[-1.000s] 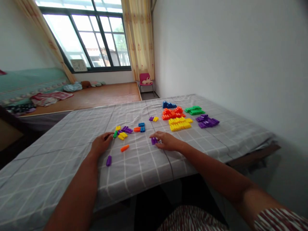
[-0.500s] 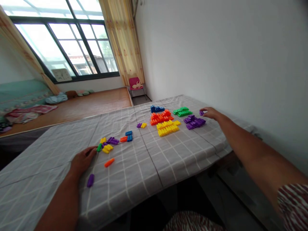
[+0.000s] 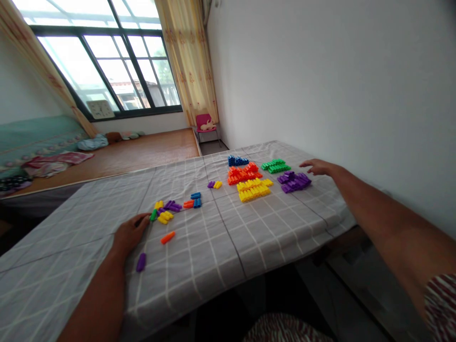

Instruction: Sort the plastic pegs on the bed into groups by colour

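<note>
My left hand (image 3: 131, 232) rests on the cloth at the left, fingers bent and fingertips pinching the near end of a green plastic cylinder (image 3: 153, 215). Close around it lie yellow cylinders (image 3: 165, 217) and purple cylinders (image 3: 172, 205). A lone orange cylinder (image 3: 167, 237) and a purple one (image 3: 141, 262) lie nearer to me. My right hand (image 3: 317, 167) is held open with fingers stretched out, just behind and right of the purple pile (image 3: 294, 182). Nothing shows between its fingers.
Sorted piles of yellow (image 3: 254, 191), orange (image 3: 243, 174), blue (image 3: 237, 160) and green (image 3: 275, 166) cylinders stand on the grey checked tablecloth (image 3: 199, 251). Smaller blue-orange (image 3: 193, 203) and purple-yellow (image 3: 214, 184) groups lie mid-table. A white wall (image 3: 338, 85) borders the right.
My right hand has let go of a purple cylinder at the purple pile, and its fingers have spread. My left hand stays by the green cylinder. The view has shifted slightly.
</note>
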